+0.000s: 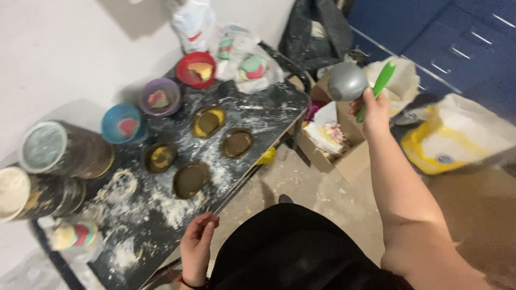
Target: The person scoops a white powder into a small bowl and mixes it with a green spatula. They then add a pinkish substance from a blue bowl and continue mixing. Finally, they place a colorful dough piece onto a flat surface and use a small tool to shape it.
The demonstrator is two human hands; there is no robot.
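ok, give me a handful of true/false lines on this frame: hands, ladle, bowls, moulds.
1. The right hand holds a metal ladle with a green handle. True.
2. The ladle is dipped into the red bowl. False: it is raised off the table's right edge, over a cardboard box on the floor.
3. The left hand grips a round mould. False: it is empty, fingers loosely curled, at the near edge of the floury black table.
4. Four round dark moulds lie on the table. True.
5. The blue bowl, purple bowl and red bowl sit in a row along the far side. True.
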